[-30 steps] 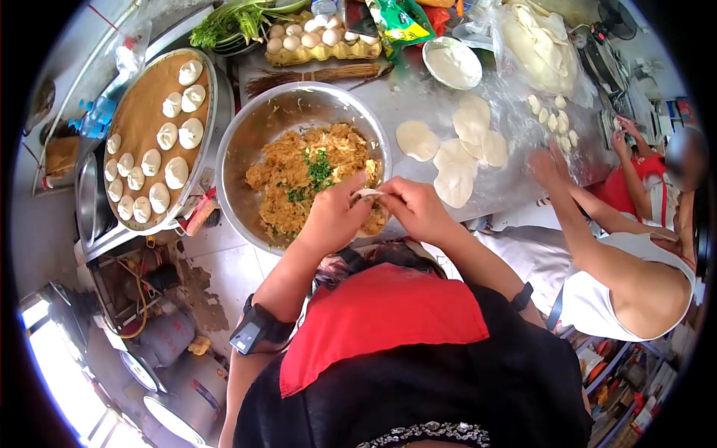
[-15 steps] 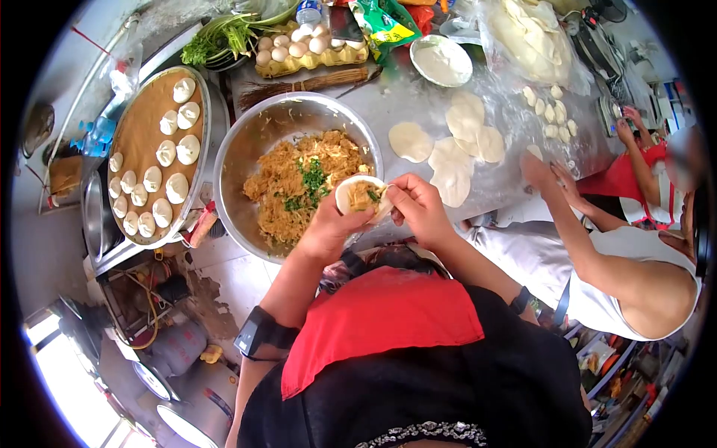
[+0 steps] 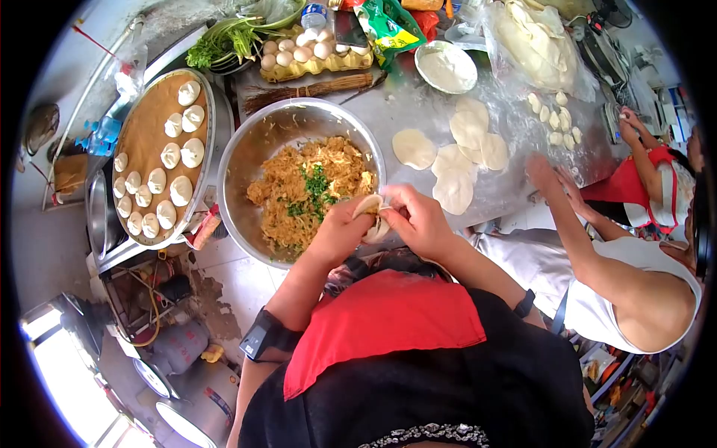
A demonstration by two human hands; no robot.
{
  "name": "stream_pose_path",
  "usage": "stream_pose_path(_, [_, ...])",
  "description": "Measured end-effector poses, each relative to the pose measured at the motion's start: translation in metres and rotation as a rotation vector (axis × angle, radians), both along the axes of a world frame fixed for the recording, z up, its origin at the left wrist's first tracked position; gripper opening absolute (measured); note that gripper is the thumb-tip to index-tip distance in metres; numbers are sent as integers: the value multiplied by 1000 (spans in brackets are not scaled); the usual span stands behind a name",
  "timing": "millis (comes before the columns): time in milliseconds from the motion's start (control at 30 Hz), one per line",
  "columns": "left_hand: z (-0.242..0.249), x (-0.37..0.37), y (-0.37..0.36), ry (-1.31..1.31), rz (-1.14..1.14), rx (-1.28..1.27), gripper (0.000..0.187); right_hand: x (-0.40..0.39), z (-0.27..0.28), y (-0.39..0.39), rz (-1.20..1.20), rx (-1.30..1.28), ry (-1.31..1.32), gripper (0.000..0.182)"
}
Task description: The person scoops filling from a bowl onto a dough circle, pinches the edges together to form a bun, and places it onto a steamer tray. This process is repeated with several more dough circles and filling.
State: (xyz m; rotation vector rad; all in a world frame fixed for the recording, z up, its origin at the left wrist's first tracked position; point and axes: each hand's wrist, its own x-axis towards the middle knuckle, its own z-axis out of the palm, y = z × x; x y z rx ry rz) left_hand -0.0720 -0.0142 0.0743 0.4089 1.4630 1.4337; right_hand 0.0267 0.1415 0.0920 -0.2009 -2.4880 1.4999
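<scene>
Over the near rim of a steel bowl [image 3: 243, 160], my left hand [image 3: 340, 233] cups a filled bun [image 3: 371, 224] of pale dough. My right hand [image 3: 418, 220] pinches the dough edge from the right, its fingers gathered close to the left ones. Most of the bun is hidden behind my fingers, and the filling barely shows. Inside the bowl lies a brown shredded filling [image 3: 284, 183] with chopped greens [image 3: 314, 187] on top. Flat round dough wrappers [image 3: 452, 179] lie on the metal table to the right, some overlapping.
Shaped buns [image 3: 179, 190] rest on a round steamer tray [image 3: 142, 160] at left. Behind the bowl are a brush [image 3: 314, 89], an egg carton [image 3: 306, 69] and a flour bowl [image 3: 446, 67]. A co-worker's hands [image 3: 549, 179] are at the table's right, near small dough pieces [image 3: 556, 119].
The wrapper, open with filling showing before, is now drawn mostly closed between my hands. My right hand has moved in over it. The view has shifted slightly.
</scene>
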Motion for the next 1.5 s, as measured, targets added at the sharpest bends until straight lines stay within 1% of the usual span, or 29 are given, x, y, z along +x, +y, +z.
stream_pose_path(67, [5, -2, 5, 263, -50, -39, 21, -1, 3, 2, 1, -96, -136, 13])
stream_pose_path(100, [9, -1, 7, 394, -77, -60, 20, 0, 1, 2, 8, -45, -126, 13])
stream_pose_path(167, [11, -2, 7, 53, 87, -97, 21, 1, -5, 4, 21, 59, -99, 13])
stream_pose_path(200, [11, -2, 8, -117, 165, -115, 22, 0, -3, 2, -1, 23, -81, 14])
stream_pose_path(267, [7, -7, 5, 361, -20, -112, 25, -2, 3, -3, -44, -48, -48, 14])
stream_pose_path(300, [10, -9, 5, 599, -111, -108, 27, -1, 0, -2, -19, -31, -37, 14])
stream_pose_path(367, [24, -6, 6, 500, 41, -197, 32, -2, -10, 0, 31, 1, -13, 14])
stream_pose_path(400, [32, -7, 8, 452, 117, -238, 35, -3, -7, 0, -11, -63, -56, 14])
stream_pose_path(467, [21, -5, 6, -28, 228, -53, 36, -4, 4, -4, -96, -192, -143, 14])
stream_pose_path(500, [18, -2, 4, -272, 281, 39, 36, -4, 5, -6, -96, -189, -141, 14])
stream_pose_path(533, [23, 4, 8, -288, 307, -15, 40, -5, 6, -8, -92, -185, -139, 14])
stream_pose_path(567, [19, 3, 6, -47, 275, -7, 39, -8, 6, -9, -89, -182, -133, 14])
stream_pose_path(633, [9, 5, 4, 422, 203, 2, 37, -12, -1, -8, -51, -58, 26, 14])
stream_pose_path(667, [7, 8, 3, 285, 233, -5, 36, -12, -4, -8, -31, 4, 100, 14])
stream_pose_path(767, [21, 3, 3, -42, 328, -10, 38, -13, 2, -7, -20, 14, 49, 13])
stream_pose_path(800, [1, 4, -1, 80, 288, -11, 36, -14, 5, -9, -26, 49, 73, 13])
stream_pose_path(867, [-6, 1, -3, 602, 179, 10, 35, -16, 12, -11, -42, 122, 122, 12])
stream_pose_path(900, [-3, 0, -2, 861, 120, 20, 34, -16, 7, -9, -6, 124, 120, 12])
stream_pose_path(967, [10, 7, 2, 651, 216, -61, 33, -13, -4, -5, 64, 123, 116, 12])
stream_pose_path(1000, [16, 8, 3, 550, 266, -100, 32, -13, -2, -5, 44, 89, 77, 12])
stream_pose_path(1067, [16, 5, -1, 236, 297, -83, 34, -11, 4, -7, -4, 17, -3, 11])
stream_pose_path(1100, [15, 4, -2, 76, 309, -73, 34, -11, 4, -9, -10, 16, 28, 11])
stream_pose_path(1200, [4, 8, -3, 726, 217, -52, 34, -13, -1, -13, 0, 38, 109, 11])
stream_pose_path(1267, [6, 9, -3, 939, 224, -80, 35, -15, -9, -11, 47, 79, 145, 10])
stream_pose_path(1300, [8, 9, -1, 1046, 227, -92, 35, -14, -6, -11, 18, 15, 103, 10])
stream_pose_path(1367, [13, 9, 1, 535, 350, -149, 36, -16, 5, -11, -38, -104, 38, 10])
stream_pose_path(1400, [16, 9, 1, 285, 402, -167, 36, -16, 1, -11, -27, -134, 28, 9])
stream_pose_path(1433, [6, 10, -1, 283, 351, -135, 37, -18, 0, -12, -15, -165, 13, 9])
stream_pose_path(1500, [2, 12, -5, 654, 282, -127, 37, -19, 8, -14, 49, -104, 26, 11])
